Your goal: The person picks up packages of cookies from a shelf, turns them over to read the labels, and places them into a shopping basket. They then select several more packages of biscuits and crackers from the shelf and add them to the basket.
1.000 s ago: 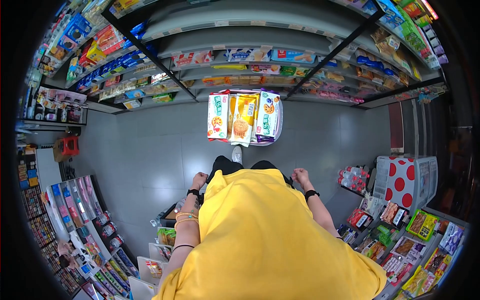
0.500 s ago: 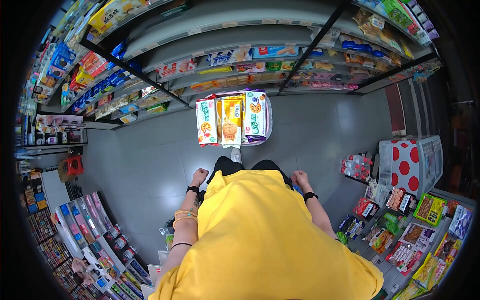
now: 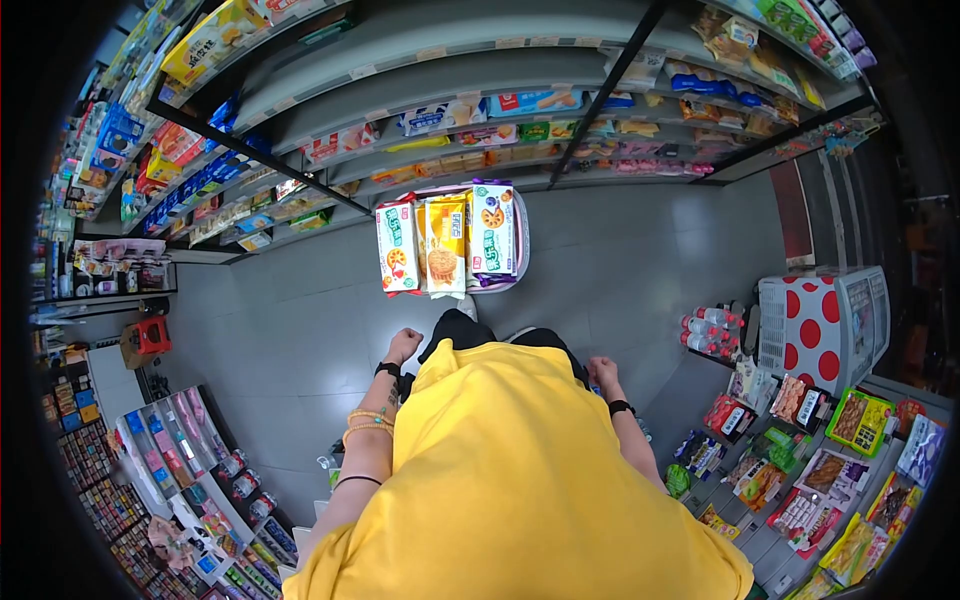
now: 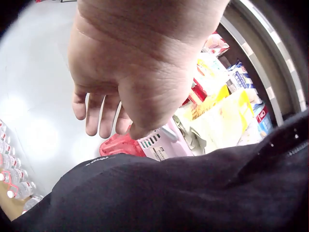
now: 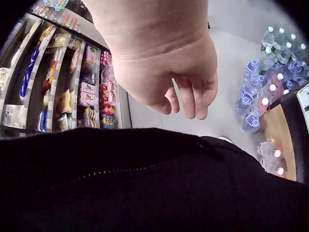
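Note:
My left hand (image 3: pixel 405 346) hangs beside the left thigh with loosely bent fingers and holds nothing. On the other side, my right hand (image 3: pixel 604 373) hangs the same way; its fingers (image 5: pixel 198 96) droop loosely in the right wrist view, also holding nothing. In front of the feet stands a pale pink plastic basket (image 3: pixel 523 240), apart from both hands. Biscuit packs fill it: a white pack with red edges (image 3: pixel 397 250) at left, a yellow pack (image 3: pixel 443 245) in the middle and a white and purple pack (image 3: pixel 492 230) at right. Something red (image 4: pixel 121 145) shows low beside the basket in the left wrist view.
Long grey shelves (image 3: pixel 400 75) with snack packs curve across the front. Bottled water (image 3: pixel 708 330) and a red-dotted freezer (image 3: pixel 808 330) stand at right, with a snack display (image 3: pixel 830 470) nearer. Another display rack (image 3: pixel 165 440) is at left. Grey floor (image 3: pixel 300 330) lies between.
The view has turned to the right, so the basket and shelves sit further left in it. Both hands still hang at the sides, and a second shoe now shows.

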`<state>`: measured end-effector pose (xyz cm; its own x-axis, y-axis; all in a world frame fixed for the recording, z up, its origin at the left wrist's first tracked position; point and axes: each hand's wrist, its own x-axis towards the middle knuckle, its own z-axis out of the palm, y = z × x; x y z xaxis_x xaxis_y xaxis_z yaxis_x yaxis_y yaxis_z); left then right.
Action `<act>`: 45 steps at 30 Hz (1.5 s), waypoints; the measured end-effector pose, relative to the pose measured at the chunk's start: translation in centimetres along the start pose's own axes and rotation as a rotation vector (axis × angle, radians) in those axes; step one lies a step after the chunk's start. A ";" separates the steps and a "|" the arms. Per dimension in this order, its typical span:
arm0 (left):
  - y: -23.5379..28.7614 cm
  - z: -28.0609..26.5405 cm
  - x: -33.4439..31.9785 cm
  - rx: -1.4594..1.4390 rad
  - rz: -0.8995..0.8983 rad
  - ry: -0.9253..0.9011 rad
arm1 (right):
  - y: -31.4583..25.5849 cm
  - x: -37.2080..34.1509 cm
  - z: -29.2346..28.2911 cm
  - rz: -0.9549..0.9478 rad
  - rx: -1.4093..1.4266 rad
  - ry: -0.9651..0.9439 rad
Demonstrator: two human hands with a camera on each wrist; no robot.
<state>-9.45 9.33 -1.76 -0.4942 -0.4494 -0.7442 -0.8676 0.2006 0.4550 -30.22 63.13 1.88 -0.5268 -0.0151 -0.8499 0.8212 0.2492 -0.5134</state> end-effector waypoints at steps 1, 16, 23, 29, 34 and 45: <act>0.1 0.4 0.2 -0.003 0.000 -0.004 | 0.2 -0.1 -0.5 0.006 0.013 -0.003; 2.5 2.7 -3.7 -0.054 -0.009 0.090 | -1.9 3.3 -4.3 0.006 -0.062 -0.076; -0.3 3.2 -9.7 -0.050 -0.095 0.182 | -3.7 6.7 -5.0 0.040 -0.279 -0.127; -5.8 4.2 -12.2 -0.073 -0.204 0.192 | -7.2 7.5 -4.6 0.004 -0.352 -0.151; -7.5 4.3 -12.0 -0.074 -0.225 0.160 | -7.3 7.4 -3.6 -0.018 -0.325 -0.103; -8.6 -1.6 -4.5 -0.205 -0.040 0.159 | -3.8 2.3 3.6 0.015 -0.325 -0.059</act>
<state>0.28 8.24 -1.53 -0.4304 -0.5875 -0.6853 -0.8491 0.0061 0.5281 -33.77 58.71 1.46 -0.4936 -0.0623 -0.8674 0.7109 0.5456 -0.4438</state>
